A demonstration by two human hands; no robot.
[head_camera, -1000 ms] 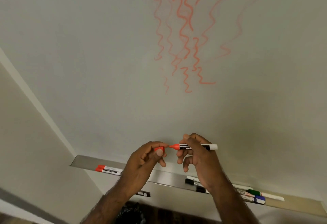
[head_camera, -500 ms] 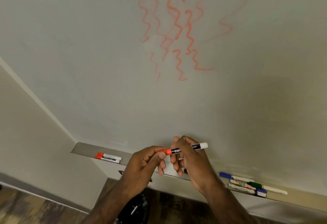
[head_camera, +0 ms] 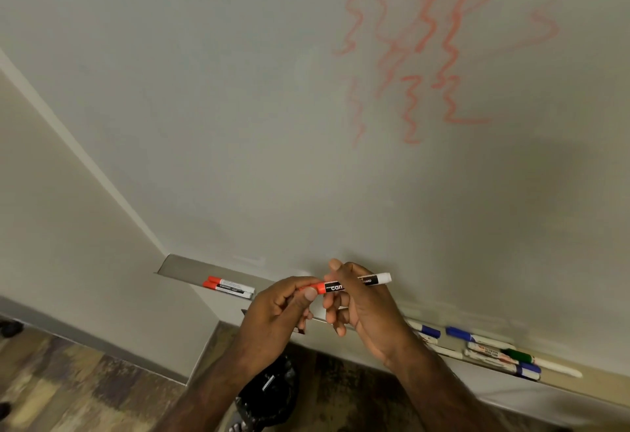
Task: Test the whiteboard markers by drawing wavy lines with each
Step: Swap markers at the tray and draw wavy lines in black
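Note:
A red whiteboard marker (head_camera: 370,280) with a black label and white tail lies level between both hands, just above the tray. My right hand (head_camera: 361,302) grips its barrel. My left hand (head_camera: 283,309) pinches the red cap (head_camera: 312,286) at the marker's left end; the cap sits on the marker. Several red wavy lines (head_camera: 422,39) cover the upper whiteboard (head_camera: 238,107). Two red markers (head_camera: 228,287) rest at the tray's left end.
The metal marker tray (head_camera: 177,266) runs along the board's bottom edge. Blue, green and white markers (head_camera: 494,353) lie in a heap on its right part. A black bag (head_camera: 269,394) sits on the patterned floor below. The board's left frame (head_camera: 78,155) meets a beige wall.
The red cap went from held apart at the tip to pushed onto the marker. Both hands sank toward the tray, and the view tilted down and left.

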